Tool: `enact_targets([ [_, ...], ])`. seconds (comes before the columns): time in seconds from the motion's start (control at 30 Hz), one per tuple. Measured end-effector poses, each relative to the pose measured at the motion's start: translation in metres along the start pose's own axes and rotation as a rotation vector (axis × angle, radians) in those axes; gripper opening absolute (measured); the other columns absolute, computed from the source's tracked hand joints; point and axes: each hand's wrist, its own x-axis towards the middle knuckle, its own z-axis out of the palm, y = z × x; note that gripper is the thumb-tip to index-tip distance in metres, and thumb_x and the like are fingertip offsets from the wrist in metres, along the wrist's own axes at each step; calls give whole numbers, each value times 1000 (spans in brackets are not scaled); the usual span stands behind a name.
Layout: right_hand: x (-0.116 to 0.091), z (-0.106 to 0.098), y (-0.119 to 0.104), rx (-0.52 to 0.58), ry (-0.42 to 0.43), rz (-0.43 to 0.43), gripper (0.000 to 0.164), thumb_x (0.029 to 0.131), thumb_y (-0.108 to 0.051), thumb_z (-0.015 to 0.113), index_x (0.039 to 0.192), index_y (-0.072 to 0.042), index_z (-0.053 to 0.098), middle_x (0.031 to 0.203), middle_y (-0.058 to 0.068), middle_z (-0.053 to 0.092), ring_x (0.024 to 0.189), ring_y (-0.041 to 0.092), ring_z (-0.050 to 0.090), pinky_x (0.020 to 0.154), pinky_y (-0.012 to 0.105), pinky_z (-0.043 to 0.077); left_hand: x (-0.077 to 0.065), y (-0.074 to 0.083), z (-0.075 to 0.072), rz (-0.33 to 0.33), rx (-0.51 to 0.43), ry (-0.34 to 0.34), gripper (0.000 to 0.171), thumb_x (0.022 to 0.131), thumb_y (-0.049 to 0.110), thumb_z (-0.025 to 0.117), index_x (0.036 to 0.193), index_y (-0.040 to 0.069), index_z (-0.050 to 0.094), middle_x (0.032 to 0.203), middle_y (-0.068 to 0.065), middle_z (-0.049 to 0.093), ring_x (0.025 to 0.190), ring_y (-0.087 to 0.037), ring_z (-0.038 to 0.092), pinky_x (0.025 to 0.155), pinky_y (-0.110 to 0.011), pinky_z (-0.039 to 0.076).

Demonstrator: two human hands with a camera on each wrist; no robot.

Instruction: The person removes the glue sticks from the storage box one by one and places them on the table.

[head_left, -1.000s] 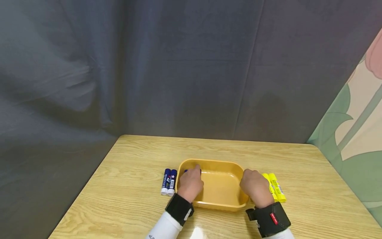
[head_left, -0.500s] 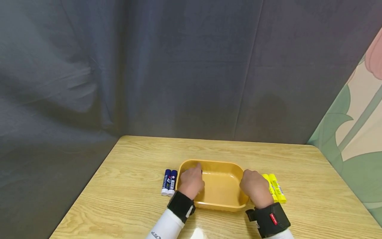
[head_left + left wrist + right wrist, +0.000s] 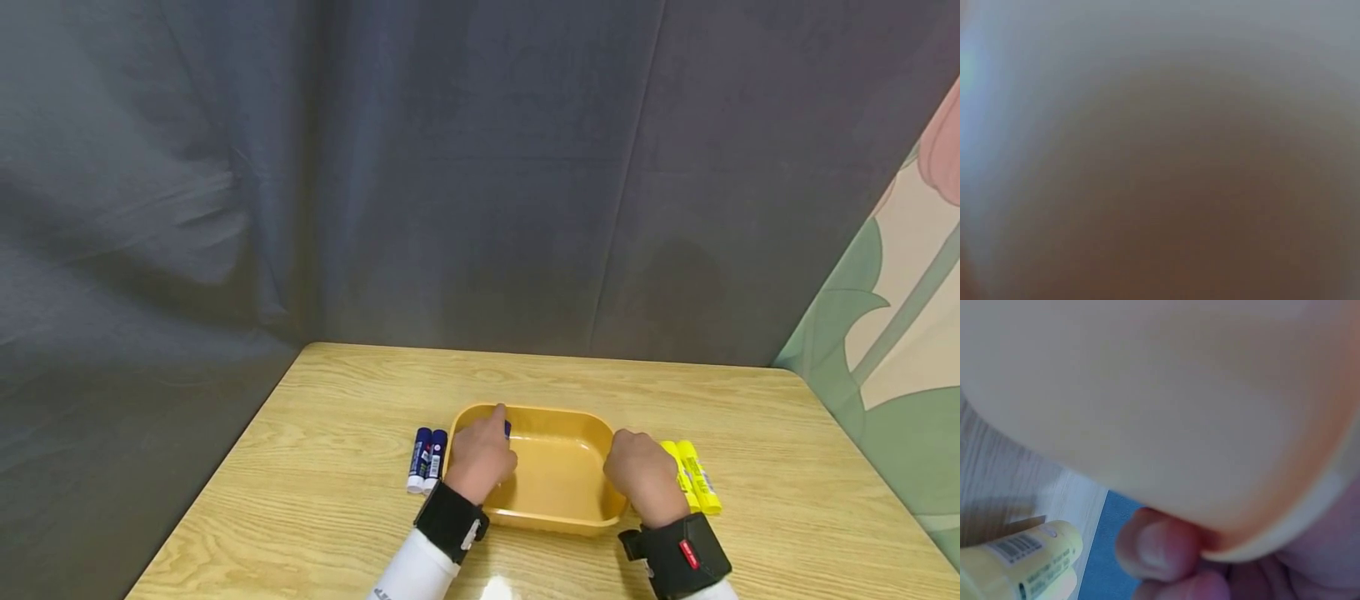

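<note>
A yellow-orange plastic tray sits on the table in the head view. My left hand reaches into its left side, fingers curled and index finger pointing toward the far rim. Beside that finger shows the dark blue end of a glue stick; the hand hides the rest. My right hand grips the tray's right rim, its fingertips pressed against the outer wall in the right wrist view. The left wrist view is too blurred to read.
Two blue-and-white glue sticks lie side by side just left of the tray. To its right, two yellow glue sticks lie together near my right hand. A grey curtain hangs behind the wooden table.
My left hand has shifted slightly right inside the tray. A blue bit that showed left of it a second ago is now hidden. The right hand keeps its grip on the rim.
</note>
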Motion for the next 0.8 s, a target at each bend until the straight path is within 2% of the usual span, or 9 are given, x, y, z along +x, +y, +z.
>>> enact_targets([
  [0.17,-2,0,-1,6,10,-12,15,81,-5,56,88,8,58,64,12,52,55,23,50,46,32,41,-3,-4,-7,1,-74,7,65,71,18,69,131,10,44,88,-12,64,60,-18,50,45,-33,40],
  [0.3,-3,0,-3,1,17,-19,15,82,-6,56,88,8,57,64,12,51,55,24,50,47,33,41,-7,-7,-16,4,-122,17,59,73,18,69,127,12,44,86,-10,63,59,-19,49,47,-35,39],
  [0.5,-1,1,-3,-8,11,-12,14,83,-6,55,88,8,57,65,12,51,56,23,50,47,33,41,-16,-11,-31,10,-143,47,51,75,20,67,121,15,46,85,-9,64,60,-19,51,48,-37,39],
  [0.8,-1,1,-2,-2,8,-10,14,83,-6,55,87,7,57,64,12,52,55,23,50,47,32,41,-30,-16,-51,8,-244,80,50,78,22,66,123,17,45,88,-11,64,58,-18,51,46,-34,42],
])
